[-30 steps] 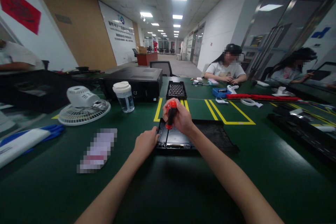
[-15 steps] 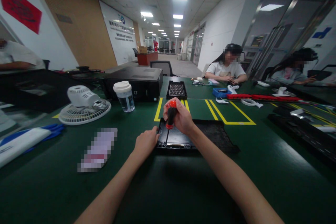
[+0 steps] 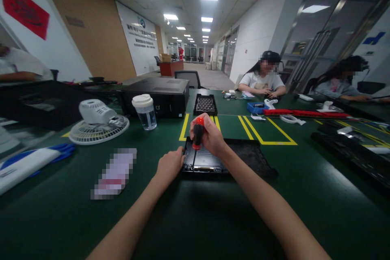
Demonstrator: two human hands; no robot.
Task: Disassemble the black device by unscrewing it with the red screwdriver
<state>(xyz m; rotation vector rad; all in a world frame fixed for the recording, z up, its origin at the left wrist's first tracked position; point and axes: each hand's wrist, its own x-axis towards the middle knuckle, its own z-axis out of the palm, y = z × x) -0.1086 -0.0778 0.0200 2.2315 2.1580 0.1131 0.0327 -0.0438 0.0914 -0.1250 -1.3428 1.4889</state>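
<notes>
A screwdriver (image 3: 198, 133) with a red and black handle stands nearly upright in my right hand (image 3: 212, 135), fingers wrapped round its grip. The shaft points down to the left front part of a black panel (image 3: 246, 156) with raised edges, which lies flat on the green table. Whether the tip sits on a screw is too small to tell. My left hand (image 3: 171, 163) grips the panel's left edge, thumb and fingers against the rim. A shiny metallic strip (image 3: 203, 169) shows along the panel's near side.
Left of me are a white fan part (image 3: 99, 124), a lidded cup (image 3: 144, 111), a blurred-out flat item (image 3: 115, 174) and blue gloves (image 3: 62, 151). A black computer case (image 3: 158, 93) and a black tray (image 3: 205, 105) stand behind. At right lies another black panel (image 3: 350, 156). Other people sit around the table.
Both hands and the panel stay in nearly the same place. The screwdriver's handle has turned or tilted very slightly.
</notes>
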